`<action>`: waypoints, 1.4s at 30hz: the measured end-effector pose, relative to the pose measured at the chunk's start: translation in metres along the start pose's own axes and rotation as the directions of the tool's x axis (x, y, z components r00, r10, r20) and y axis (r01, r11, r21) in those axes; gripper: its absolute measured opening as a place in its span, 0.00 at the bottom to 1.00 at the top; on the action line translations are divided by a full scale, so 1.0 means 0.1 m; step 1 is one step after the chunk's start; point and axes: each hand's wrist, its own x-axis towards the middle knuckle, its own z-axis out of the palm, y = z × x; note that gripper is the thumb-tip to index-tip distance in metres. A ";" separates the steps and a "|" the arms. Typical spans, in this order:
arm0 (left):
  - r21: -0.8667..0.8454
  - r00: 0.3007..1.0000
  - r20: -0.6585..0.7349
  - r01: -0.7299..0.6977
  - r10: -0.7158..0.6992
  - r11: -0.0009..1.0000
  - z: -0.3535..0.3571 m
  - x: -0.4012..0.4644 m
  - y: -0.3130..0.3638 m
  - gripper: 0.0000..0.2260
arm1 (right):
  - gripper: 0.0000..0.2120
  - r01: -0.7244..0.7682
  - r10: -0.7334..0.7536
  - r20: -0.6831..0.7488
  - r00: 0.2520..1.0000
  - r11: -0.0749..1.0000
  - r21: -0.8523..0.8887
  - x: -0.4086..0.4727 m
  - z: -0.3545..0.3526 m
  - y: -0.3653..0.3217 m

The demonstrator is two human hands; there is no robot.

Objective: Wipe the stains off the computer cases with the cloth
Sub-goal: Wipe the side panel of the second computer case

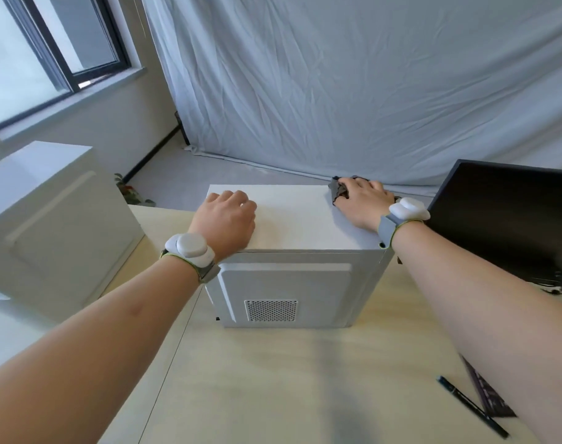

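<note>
A white computer case [289, 219] stands upright in the middle of the pale wooden desk [273, 379], its vented side panel facing me. My left hand [223, 219] rests on the left part of the case's top, fingers curled over the far left edge. My right hand [363, 203] lies on the top's far right corner and presses a dark grey cloth [337, 190] against it, fingers bent over the cloth. Most of the cloth is hidden under the hand. A second white computer case [55, 225] stands at the left.
A black monitor [503, 216] leans at the right, close to my right forearm. A dark pen [471, 406] and a dark ruler-like strip [487, 395] lie near the desk's front right. A white sheet hangs behind the desk; a window is at the upper left.
</note>
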 end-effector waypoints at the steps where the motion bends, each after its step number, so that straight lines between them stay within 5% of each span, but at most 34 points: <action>1: 0.008 0.998 0.008 0.065 -0.065 0.998 -0.01 -0.02 0.06 0.10 | 0.27 0.005 -0.005 0.008 1.000 1.000 0.010 0.05 -0.01 0.01; 5: -0.131 0.900 0.095 0.436 -0.426 0.890 0.05 -0.09 0.49 0.19 | 0.23 0.003 -0.003 0.017 1.000 1.000 -0.009 0.22 -0.07 -0.03; 8: -0.131 0.833 0.046 0.552 -0.551 0.823 0.17 -0.10 0.69 0.28 | 0.20 0.015 -0.015 -0.004 1.000 1.000 -0.015 0.26 -0.06 -0.02; 19: -0.122 0.899 -0.183 0.380 -0.397 0.917 0.32 -0.08 0.32 0.16 | 0.14 -0.011 0.004 -0.052 0.999 0.992 -0.126 -0.28 -0.03 0.04; 22: -0.035 0.908 -0.124 0.399 -0.400 0.916 0.32 -0.08 0.13 0.20 | 0.17 -0.028 0.009 -0.109 0.994 0.983 -0.181 -0.64 0.05 -0.04; 24: 0.001 0.835 -0.032 0.550 -0.550 0.835 0.32 -0.01 0.07 0.28 | 0.17 -0.049 0.016 -0.157 0.988 0.977 -0.209 -0.89 0.09 -0.16; 26: -0.001 0.690 0.063 0.722 -0.721 0.692 0.32 0.07 0.06 0.35 | 0.16 -0.083 0.043 -0.179 0.983 0.971 -0.223 -1.12 0.10 -0.28; 29: -0.013 0.582 0.179 0.808 -0.794 0.589 0.35 0.21 0.02 0.37 | 0.15 -0.114 0.068 -0.176 0.982 0.956 -0.270 -1.47 0.15 -0.50; 35: 0.045 0.689 0.375 0.655 -0.620 0.755 -0.01 0.35 0.18 0.28 | 0.15 -0.090 0.084 -0.036 0.996 0.963 -0.255 -1.84 0.09 -0.66; 38: -0.008 0.772 0.468 0.491 -0.430 0.871 -0.28 0.30 0.33 0.11 | 0.18 -0.104 0.109 0.019 0.994 0.979 -0.175 -1.81 -0.22 -0.58; 42: -0.111 0.781 0.489 0.497 -0.388 0.861 -0.44 0.08 0.64 0.10 | 0.17 -0.104 0.097 -0.059 0.993 0.986 -0.133 -1.46 -0.60 -0.55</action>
